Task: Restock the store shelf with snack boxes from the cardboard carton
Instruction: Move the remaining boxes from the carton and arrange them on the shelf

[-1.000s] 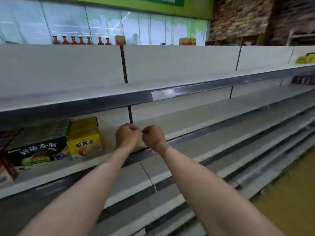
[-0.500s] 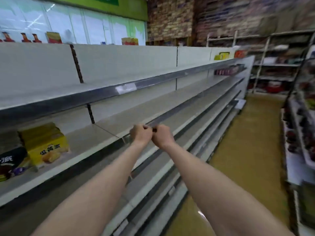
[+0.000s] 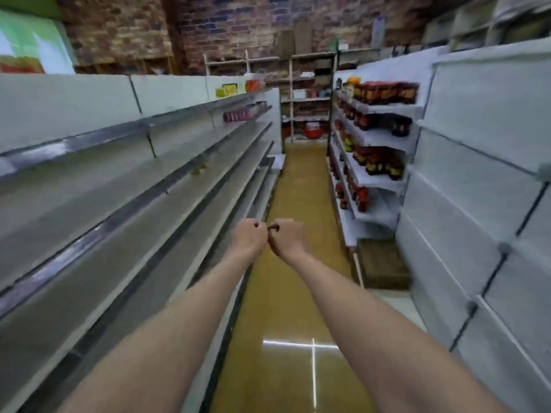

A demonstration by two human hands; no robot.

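Left hand [image 3: 250,236] and right hand [image 3: 286,237] — fists touching, holding nothing.

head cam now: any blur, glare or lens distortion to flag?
Head view: motion blur smears the whole frame, so the bottles on the right shelving and the brick wall lack detail. Head view: a bright cross-shaped glare sits on the glossy floor. Head view: wide-angle distortion bows the left shelf edges. The fisted hands, left and right, are soft.

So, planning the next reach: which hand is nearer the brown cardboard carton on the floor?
Right. The right hand is left of the carton; the left hand lies farther left.
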